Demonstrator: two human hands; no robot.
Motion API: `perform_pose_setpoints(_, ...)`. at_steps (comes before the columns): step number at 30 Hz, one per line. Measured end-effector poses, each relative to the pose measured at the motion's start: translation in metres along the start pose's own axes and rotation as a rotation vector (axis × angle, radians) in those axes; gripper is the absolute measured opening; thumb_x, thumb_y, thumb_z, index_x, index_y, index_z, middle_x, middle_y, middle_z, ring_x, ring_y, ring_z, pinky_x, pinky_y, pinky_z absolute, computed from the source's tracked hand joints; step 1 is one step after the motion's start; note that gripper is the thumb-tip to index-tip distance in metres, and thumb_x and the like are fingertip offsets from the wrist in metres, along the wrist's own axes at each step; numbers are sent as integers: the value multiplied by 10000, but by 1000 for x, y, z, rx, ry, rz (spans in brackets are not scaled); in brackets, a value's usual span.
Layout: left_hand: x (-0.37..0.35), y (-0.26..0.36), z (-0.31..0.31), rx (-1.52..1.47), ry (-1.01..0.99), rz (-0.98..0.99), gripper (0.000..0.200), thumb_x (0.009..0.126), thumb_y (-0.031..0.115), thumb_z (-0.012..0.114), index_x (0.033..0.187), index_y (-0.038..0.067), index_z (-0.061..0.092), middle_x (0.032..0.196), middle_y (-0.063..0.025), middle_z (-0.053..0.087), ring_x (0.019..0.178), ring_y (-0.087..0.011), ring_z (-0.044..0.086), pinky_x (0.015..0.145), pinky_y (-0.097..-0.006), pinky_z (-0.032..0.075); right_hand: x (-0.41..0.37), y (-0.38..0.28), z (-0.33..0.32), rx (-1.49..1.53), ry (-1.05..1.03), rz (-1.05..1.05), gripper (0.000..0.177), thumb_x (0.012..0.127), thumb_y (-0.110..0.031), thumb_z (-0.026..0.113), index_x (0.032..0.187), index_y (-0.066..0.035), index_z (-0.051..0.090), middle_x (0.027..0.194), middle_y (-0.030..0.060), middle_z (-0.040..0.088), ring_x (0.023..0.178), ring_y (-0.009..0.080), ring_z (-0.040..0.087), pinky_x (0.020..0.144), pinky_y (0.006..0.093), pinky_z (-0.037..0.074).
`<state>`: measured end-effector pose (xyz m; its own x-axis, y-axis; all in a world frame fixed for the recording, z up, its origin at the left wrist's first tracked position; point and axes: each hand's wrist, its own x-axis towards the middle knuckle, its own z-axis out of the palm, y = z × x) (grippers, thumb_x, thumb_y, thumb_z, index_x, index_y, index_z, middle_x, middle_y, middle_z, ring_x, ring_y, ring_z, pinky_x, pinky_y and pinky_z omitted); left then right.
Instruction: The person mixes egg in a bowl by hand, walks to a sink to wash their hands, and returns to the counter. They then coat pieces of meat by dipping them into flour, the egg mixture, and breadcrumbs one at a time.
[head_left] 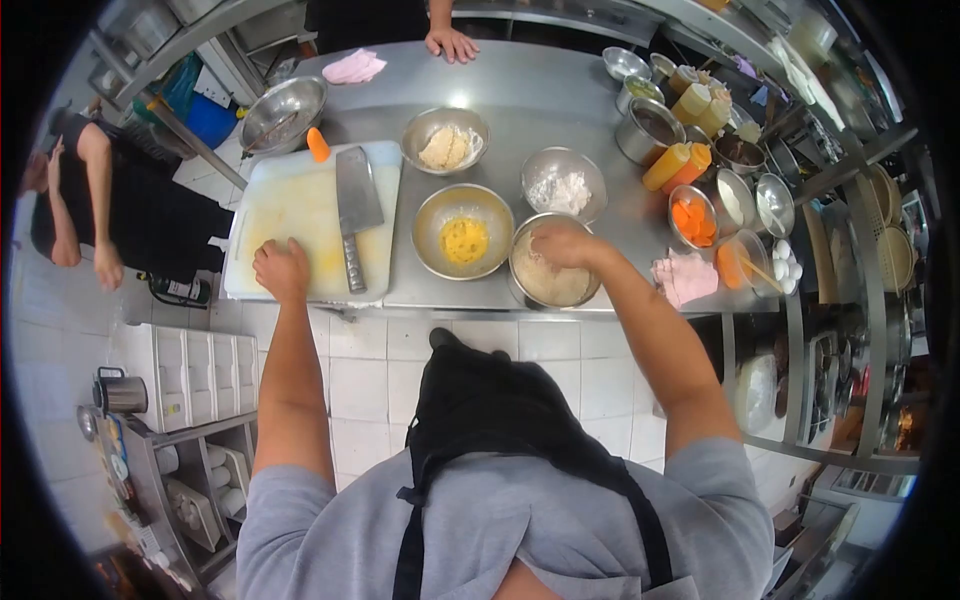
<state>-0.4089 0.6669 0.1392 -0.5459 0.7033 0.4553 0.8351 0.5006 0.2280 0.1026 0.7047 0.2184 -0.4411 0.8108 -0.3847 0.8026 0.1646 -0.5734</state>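
My left hand [282, 269] rests on the near part of the white cutting board [262, 205], fingers loosely bent and apart, holding nothing. A cleaver [358, 195] lies on the board to its right, its handle toward me. My right hand [562, 245] reaches into a metal bowl of pale crumbs [548, 277]; its fingertips are partly hidden, so I cannot make out a grip. Left of that bowl sits a bowl of beaten egg [464, 240]. Behind it is a bowl of white flour [562, 190]. Farther back stands a bowl with a crumbly beige mixture [443, 148].
An orange piece [318, 145] lies at the board's far edge. Squeeze bottles [677, 167], a tub of orange slices [693, 219] and a pink cloth [686, 277] stand at right. Another person's hand [453, 44] rests on the far edge; a second person [110, 200] stands left.
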Motion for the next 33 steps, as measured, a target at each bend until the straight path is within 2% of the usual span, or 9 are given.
perform_pose_setpoints(5, 3, 2, -1, -16, -23, -15, 477, 886, 370, 629, 1191, 3, 633, 1227, -192, 609, 1137, -385, 552, 960, -526, 437, -23, -50, -50, 313, 1, 160, 359, 965, -275, 468, 1071, 19, 645, 1086, 240, 660, 919, 375, 649, 828, 450, 515)
perform_pose_setpoints(8, 3, 6, -3, -10, -31, -33, 470, 884, 365, 630, 1185, 3, 638, 1227, -189, 610, 1144, -383, 551, 967, -527, 435, 6, 5, 30, -35, 177, -170, 372, 960, -271, 473, 1077, 38, 644, 1062, 236, 671, 895, 378, 643, 821, 454, 514)
perform_pose_setpoints(12, -1, -1, -2, -13, -15, -22, 477, 880, 368, 631, 1186, 2, 637, 1219, -189, 612, 1145, -386, 553, 968, -529, 435, 4, 5, 29, -78, 258, -220, 383, 959, -277, 470, 1077, 44, 642, 1039, 228, 675, 866, 354, 651, 807, 449, 517)
perform_pose_setpoints(14, 6, 6, 1, -35, 7, -15, 479, 879, 370, 631, 1185, 1, 636, 1216, -190, 612, 1143, -388, 554, 966, -530, 435, -9, -28, -17, 64, -24, 25, 367, 948, -263, 476, 1064, 43, 644, 1021, 219, 674, 839, 322, 664, 791, 441, 523)
perform_pose_setpoints(19, 3, 2, 2, -18, 5, 11, 488, 904, 399, 613, 1186, 2, 638, 1200, -211, 615, 1106, -415, 569, 942, -551, 442, -6, -18, -28, 292, -75, 84, 320, 922, -218, 495, 1036, 32, 660, 1024, 205, 680, 833, 311, 672, 768, 434, 535)
perform_pose_setpoints(21, 3, 6, -2, -20, -1, 4, 484, 893, 388, 620, 1181, 0, 636, 1200, -205, 612, 1116, -406, 562, 946, -542, 439, 18, 48, 41, -84, 105, -499, 318, 920, -210, 492, 1024, 35, 665, 1038, 219, 677, 866, 330, 682, 739, 428, 552)
perform_pose_setpoints(22, 2, 5, -3, -19, -6, -1, 480, 882, 377, 626, 1176, -2, 634, 1201, -198, 610, 1125, -397, 555, 950, -534, 437, 7, 10, 34, -48, 131, -202, 318, 920, -202, 488, 1029, 36, 669, 1063, 235, 673, 909, 349, 685, 734, 423, 564)
perform_pose_setpoints(25, 3, 2, 0, 0, -1, 9, 482, 882, 379, 629, 1179, -2, 634, 1201, -199, 609, 1119, -398, 556, 946, -535, 438, 5, -11, 10, 75, -163, -58, 322, 938, -210, 471, 1012, 43, 656, 998, 214, 673, 865, 325, 696, 716, 413, 556)
perform_pose_setpoints(33, 4, 2, 2, -20, 0, 4, 479, 876, 375, 640, 1181, 5, 638, 1199, -194, 616, 1121, -397, 557, 952, -533, 436, -14, -35, -35, 341, -27, 75, 316, 953, -226, 476, 980, 42, 641, 922, 184, 655, 805, 293, 684, 697, 383, 544)
